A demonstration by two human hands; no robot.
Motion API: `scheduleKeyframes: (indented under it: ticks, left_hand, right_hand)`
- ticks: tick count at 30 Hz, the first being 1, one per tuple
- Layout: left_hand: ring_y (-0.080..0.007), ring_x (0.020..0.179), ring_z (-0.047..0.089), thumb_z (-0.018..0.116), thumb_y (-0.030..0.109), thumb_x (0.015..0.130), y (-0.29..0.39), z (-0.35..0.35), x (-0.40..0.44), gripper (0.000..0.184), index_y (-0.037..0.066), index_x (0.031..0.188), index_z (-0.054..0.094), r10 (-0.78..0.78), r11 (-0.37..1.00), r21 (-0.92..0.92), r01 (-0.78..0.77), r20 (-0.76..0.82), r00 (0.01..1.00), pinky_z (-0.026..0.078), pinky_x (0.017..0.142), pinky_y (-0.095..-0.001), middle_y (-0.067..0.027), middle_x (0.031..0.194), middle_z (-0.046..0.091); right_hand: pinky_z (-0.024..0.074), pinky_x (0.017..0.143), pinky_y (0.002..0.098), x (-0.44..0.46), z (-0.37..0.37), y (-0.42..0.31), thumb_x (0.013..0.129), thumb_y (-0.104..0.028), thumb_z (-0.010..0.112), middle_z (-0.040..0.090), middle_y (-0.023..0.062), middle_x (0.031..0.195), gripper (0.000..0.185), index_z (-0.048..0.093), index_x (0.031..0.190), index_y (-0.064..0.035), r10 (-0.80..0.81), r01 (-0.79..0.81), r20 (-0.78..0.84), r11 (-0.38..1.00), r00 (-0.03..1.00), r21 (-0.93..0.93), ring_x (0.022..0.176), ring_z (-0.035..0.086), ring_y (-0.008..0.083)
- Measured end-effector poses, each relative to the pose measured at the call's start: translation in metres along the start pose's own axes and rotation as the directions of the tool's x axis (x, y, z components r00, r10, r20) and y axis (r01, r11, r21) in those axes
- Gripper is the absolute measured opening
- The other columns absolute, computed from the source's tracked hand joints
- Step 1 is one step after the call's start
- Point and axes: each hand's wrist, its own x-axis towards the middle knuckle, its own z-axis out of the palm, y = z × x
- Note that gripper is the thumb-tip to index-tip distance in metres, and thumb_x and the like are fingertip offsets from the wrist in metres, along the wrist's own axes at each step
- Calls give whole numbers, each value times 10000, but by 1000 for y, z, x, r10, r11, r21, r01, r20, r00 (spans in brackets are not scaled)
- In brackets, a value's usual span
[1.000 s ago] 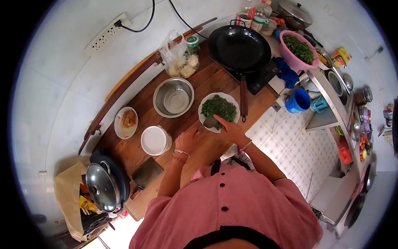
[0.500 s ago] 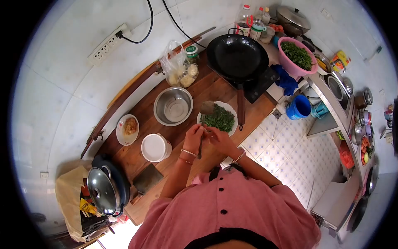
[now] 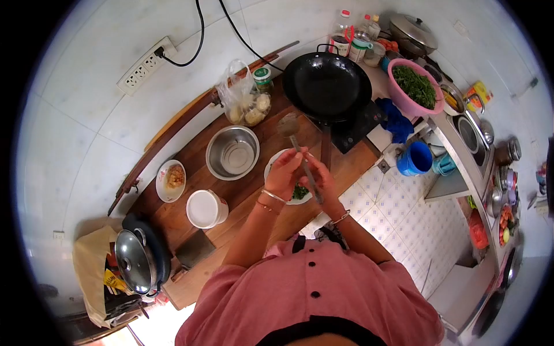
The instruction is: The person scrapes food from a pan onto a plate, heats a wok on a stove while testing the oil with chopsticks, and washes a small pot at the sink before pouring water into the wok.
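Observation:
Both my hands are on a long metal wok spatula (image 3: 294, 140), its blade pointing away from me toward the wok. My left hand (image 3: 284, 175) pinches the handle below the blade. My right hand (image 3: 319, 179) has its fingers closed around the handle lower down, and the handle's end sticks out near my right wrist. Beneath my hands is a white plate (image 3: 271, 167) of chopped greens (image 3: 300, 192), mostly hidden by them. A black wok (image 3: 327, 86) sits behind on a black cooktop (image 3: 349, 135), its handle running toward my right hand.
To the left are a steel bowl (image 3: 232, 153), a white lidded tub (image 3: 205, 209), a small dish (image 3: 171, 180) of chopped food and a cleaver (image 3: 195, 249). A bag of pale round pieces (image 3: 248, 109) stands behind. A pink basin (image 3: 441, 105) of greens is far right.
The spatula and both hands have moved away from my body, its blade leaving the plate area toward the wok. My hands now cover most of the plate. The view has shifted slightly.

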Motion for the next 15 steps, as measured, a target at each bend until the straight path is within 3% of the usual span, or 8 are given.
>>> scheduleKeyframes:
  ticks: [3, 6, 10, 13, 15]
  left_hand:
    - [-151, 905, 585, 538, 142, 893, -11, 26, 29, 155, 52, 1008, 590, -19, 1000, 10, 19, -4, 1000, 484, 768, -287, -35, 972, 616]
    - [-131, 820, 590, 527, 153, 900, -15, 70, 56, 166, 63, 1031, 574, 51, 997, -62, -46, 95, 994, 483, 719, -276, -26, 931, 614]
    - [-134, 824, 587, 533, 152, 896, -40, 112, 112, 175, 58, 1040, 565, 114, 989, -97, -114, -9, 993, 475, 723, -270, -27, 932, 614]
    - [-136, 849, 588, 544, 136, 886, -59, 131, 151, 203, 44, 1066, 560, 185, 983, 19, -185, -6, 983, 462, 752, -264, -39, 957, 614]
    - [-141, 912, 579, 559, 118, 872, -73, 138, 168, 256, 24, 1109, 546, 255, 939, 261, -225, -86, 963, 448, 784, -258, -62, 1027, 603]
  right_hand:
    - [404, 914, 274, 24, -23, -10, 890, -152, 550, 507, 86, 1223, 371, 480, 1224, -8, -38, 42, -91, 998, 995, 42, 1097, 483, 152]
    - [411, 907, 271, 52, -56, -29, 917, -193, 518, 529, 85, 1193, 332, 515, 1178, 13, -44, 63, -158, 991, 986, 116, 1065, 498, 152]
    - [453, 848, 264, 95, -105, -67, 931, -181, 487, 571, 94, 1108, 297, 526, 1147, 19, -29, 64, -176, 978, 984, 198, 981, 546, 148]
    - [486, 800, 267, 128, -152, -84, 933, -176, 480, 596, 108, 1031, 283, 531, 1126, 25, -11, 52, -199, 978, 980, 201, 910, 587, 156]
    - [502, 776, 271, 156, -186, -98, 931, -177, 482, 609, 119, 985, 282, 532, 1114, 31, -6, 48, -220, 982, 975, 184, 870, 610, 166]
